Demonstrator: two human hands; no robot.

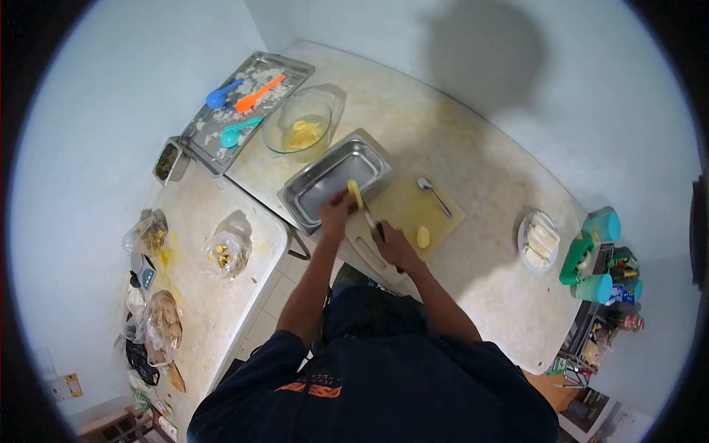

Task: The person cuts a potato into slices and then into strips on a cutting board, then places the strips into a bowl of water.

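My left hand (337, 213) is closed on a yellow peeled piece (354, 193), held over the right edge of a steel tray (301, 181). In my right hand (395, 245) is a knife (370, 218), its blade touching or very near the piece. Below and beyond lies a yellowish cutting board (443, 196) with another yellow piece (423, 237) and a metal spoon (436, 197) on it. Behind the steel tray a glass bowl (275, 133) holds yellow pieces (303, 134).
A baking sheet (306, 69) with white bits carries blue, orange and teal scoops (255, 96). Plastic bags (225, 255) lie on the left table. A plate of white food (540, 241) sits at the right, near teal-lidded containers (593, 287). A gap separates the two tables.
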